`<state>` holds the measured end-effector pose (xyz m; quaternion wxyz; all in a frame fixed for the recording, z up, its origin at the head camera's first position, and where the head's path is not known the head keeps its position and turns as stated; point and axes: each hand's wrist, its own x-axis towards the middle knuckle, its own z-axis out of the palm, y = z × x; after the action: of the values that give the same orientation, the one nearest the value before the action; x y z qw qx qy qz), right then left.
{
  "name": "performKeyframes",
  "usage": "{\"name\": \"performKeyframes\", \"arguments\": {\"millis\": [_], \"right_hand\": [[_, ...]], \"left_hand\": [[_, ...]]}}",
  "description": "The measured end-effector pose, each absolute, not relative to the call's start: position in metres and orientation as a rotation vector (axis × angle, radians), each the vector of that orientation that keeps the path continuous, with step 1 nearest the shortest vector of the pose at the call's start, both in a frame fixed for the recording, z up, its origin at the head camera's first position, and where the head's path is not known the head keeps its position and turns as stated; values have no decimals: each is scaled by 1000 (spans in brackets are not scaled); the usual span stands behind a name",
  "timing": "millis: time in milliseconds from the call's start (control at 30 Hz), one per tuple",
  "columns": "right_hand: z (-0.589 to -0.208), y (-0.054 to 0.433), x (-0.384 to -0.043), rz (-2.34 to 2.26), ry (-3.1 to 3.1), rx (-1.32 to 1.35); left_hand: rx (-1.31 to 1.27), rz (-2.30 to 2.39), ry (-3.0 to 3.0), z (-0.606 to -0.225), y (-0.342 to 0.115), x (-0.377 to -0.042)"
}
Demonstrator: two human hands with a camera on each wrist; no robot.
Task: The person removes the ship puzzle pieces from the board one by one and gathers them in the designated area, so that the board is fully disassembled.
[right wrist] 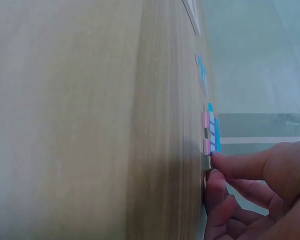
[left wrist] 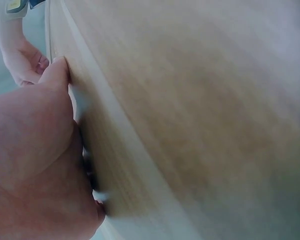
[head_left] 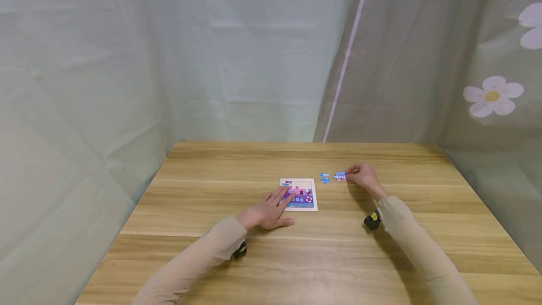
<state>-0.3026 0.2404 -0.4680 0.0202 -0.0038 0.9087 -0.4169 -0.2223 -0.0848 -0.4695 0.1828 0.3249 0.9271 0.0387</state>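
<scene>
A square jigsaw puzzle with a white border (head_left: pixel 315 204) lies on the table, and its picture is mostly pink, purple and blue. My left hand (head_left: pixel 270 207) rests on its left side with fingers spread, hiding part of the picture. To the right of the board, my right hand (head_left: pixel 364 176) pinches the right end of a blue and pink puzzle piece (head_left: pixel 340 176) between thumb and index finger. That piece (right wrist: pixel 212 130) lies at table level in the right wrist view. A second loose piece (head_left: pixel 324 178), blue with orange, sits between the board and my right hand.
The wooden table (head_left: pixel 330 258) extends around the puzzle on all sides. Pale curtains (head_left: pixel 254 60) hang behind and beside it, with flowers printed on the right one. A dark device is strapped to each wrist.
</scene>
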Motion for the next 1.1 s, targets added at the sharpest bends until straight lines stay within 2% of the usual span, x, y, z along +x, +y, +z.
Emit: {"name": "performKeyframes", "arguments": {"millis": [1100], "right_hand": [[-456,218,-298,-1209,2960,-86]], "left_hand": [[909,54,2631,-466,-84,-220]]}}
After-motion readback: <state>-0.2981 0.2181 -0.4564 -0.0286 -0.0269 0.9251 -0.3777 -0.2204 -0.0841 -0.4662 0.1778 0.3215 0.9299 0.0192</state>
